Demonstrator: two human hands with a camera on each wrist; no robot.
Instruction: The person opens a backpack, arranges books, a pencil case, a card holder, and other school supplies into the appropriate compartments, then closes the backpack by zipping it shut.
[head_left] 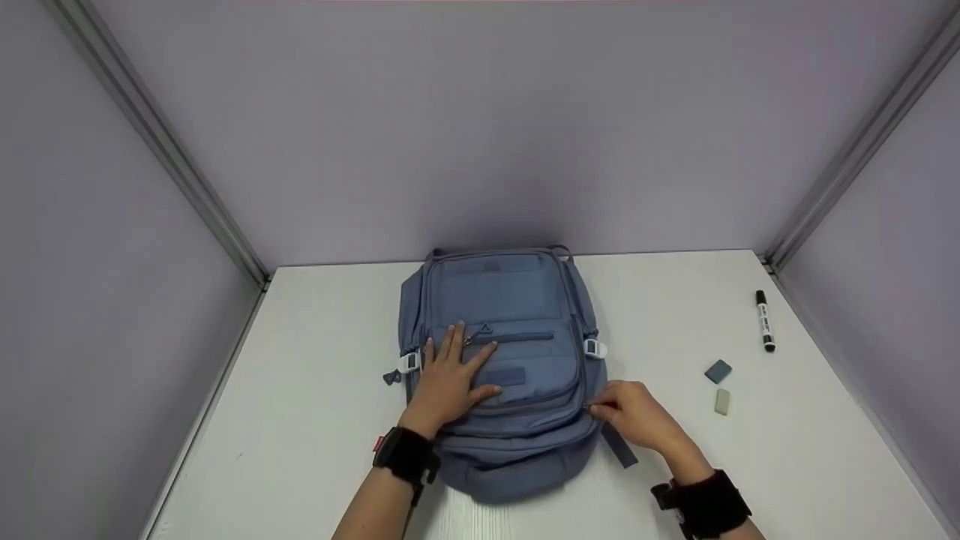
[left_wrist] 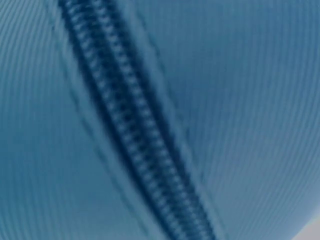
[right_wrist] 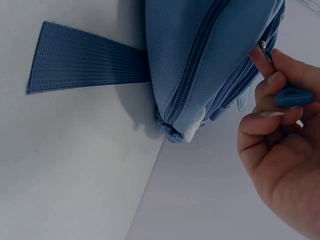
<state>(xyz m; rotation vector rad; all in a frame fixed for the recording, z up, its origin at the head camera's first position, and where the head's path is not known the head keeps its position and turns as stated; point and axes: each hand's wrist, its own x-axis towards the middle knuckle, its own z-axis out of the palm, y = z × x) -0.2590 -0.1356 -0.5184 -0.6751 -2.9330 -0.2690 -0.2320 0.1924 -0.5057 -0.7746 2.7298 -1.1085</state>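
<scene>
A blue backpack lies front-up on the white table. My left hand rests flat on its front pocket with the fingers spread, just below a short zipper. The left wrist view shows only blue fabric and a closed zipper up close. My right hand is at the bag's lower right side. In the right wrist view, the right hand pinches a blue zipper pull between thumb and fingers, beside the bag's side zipper.
A blue webbing strap lies flat on the table by the right hand, strap. To the right lie a black marker, a blue-grey block and a pale green block. Grey walls close in three sides.
</scene>
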